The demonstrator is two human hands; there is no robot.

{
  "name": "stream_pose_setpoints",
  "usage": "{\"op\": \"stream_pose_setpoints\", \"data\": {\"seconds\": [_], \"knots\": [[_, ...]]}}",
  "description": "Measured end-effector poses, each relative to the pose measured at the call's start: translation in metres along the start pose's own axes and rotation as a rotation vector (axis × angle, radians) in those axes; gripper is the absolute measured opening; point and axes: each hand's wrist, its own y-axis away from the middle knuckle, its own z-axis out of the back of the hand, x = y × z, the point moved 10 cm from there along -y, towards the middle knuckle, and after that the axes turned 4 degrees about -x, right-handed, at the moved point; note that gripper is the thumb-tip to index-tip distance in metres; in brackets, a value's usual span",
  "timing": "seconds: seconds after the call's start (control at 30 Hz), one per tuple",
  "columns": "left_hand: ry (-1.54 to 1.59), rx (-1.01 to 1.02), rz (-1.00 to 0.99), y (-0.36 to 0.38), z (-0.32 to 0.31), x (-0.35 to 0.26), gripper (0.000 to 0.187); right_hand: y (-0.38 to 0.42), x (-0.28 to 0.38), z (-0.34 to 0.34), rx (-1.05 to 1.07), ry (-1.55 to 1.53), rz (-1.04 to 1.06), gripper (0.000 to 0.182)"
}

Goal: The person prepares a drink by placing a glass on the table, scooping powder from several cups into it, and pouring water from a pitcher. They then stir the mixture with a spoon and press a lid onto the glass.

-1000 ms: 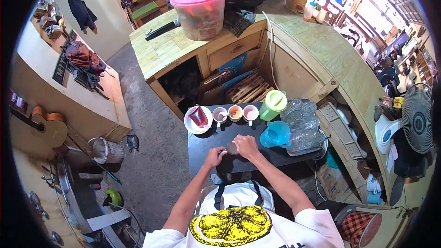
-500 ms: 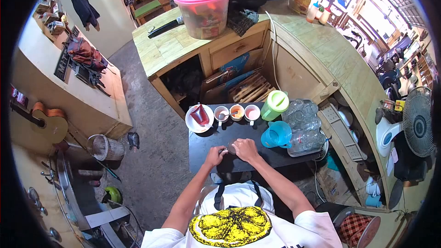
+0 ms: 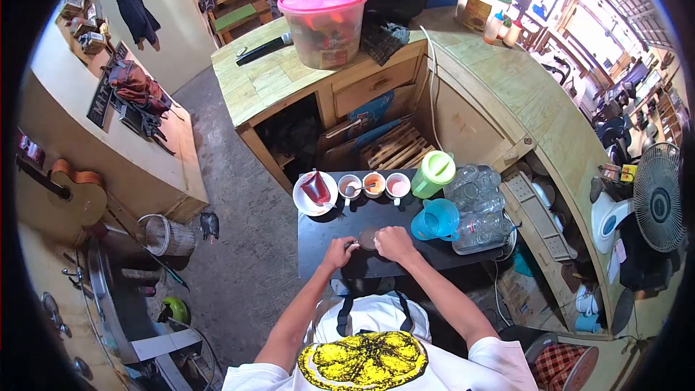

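Note:
Over the dark table, my left hand is closed at the left side of a small round brown thing; a small light-coloured piece shows at its fingertips. Closed at the right side of the same round thing is my right hand. Beyond them stand a white bowl with a dark red packet in it and three cups: a left cup with a spoon, a middle cup with orange contents, and a right cup with pinkish contents.
On the dark table, a green lidded pitcher and a blue pitcher stand right of the cups, beside clear glassware. A wooden counter behind bears a pink-lidded tub. A fan is at the far right.
My right hand has shifted slightly right and down, and more of the round brown thing shows between my hands. The whole view has moved slightly, with the table sitting lower.

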Motion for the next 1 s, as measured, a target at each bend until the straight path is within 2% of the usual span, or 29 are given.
{"op": "stream_pose_setpoints", "data": {"seconds": [0.03, 0.13, 0.23, 0.43, 0.63, 0.83, 1.0], "knots": [[0.003, 0.009, 0.001, 0.0, 0.0, 0.0, 0.022, -0.002, 0.003, -0.006, 0.07, 0.009, 0.006, 0.02], [0.028, 0.001, -0.004, 0.0, 0.0, 0.0, 0.022, -0.009, 0.018, 0.0, -0.051, -0.088, 0.081, 0.019], [0.032, -0.016, -0.014, 0.0, 0.0, 0.001, 0.022, -0.01, 0.018, 0.013, -0.204, -0.115, 0.067, 0.019], [0.031, -0.005, -0.016, 0.001, 0.002, -0.005, 0.022, -0.002, -0.002, 0.014, -0.196, 0.024, -0.009, 0.019], [0.008, 0.004, -0.02, 0.0, 0.0, -0.004, 0.02, 0.004, 0.0, 0.005, -0.142, -0.033, 0.024, 0.022], [0.025, 0.002, -0.019, -0.001, -0.001, 0.0, 0.024, -0.002, 0.01, 0.009, -0.219, -0.152, -0.003, 0.022], [0.012, -0.01, -0.027, 0.0, 0.002, -0.006, 0.023, 0.0, 0.002, 0.017, -0.262, -0.053, -0.016, 0.018]]}}
